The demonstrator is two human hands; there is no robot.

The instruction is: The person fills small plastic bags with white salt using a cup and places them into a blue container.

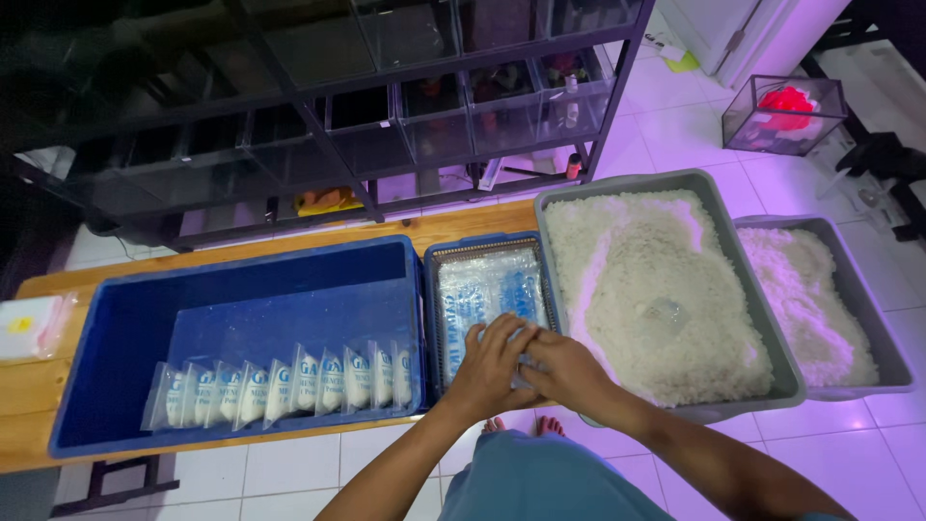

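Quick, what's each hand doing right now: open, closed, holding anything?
Left hand: fingers curled over a clear plastic bag in the small tray; firm grip cannot be told.
Right hand: closed beside it on the same bag.

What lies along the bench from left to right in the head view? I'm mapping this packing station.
Clear packet → blue crate holding a row of filled bags → small tray under the left hand and right hand → large grey tub → second grey tub.
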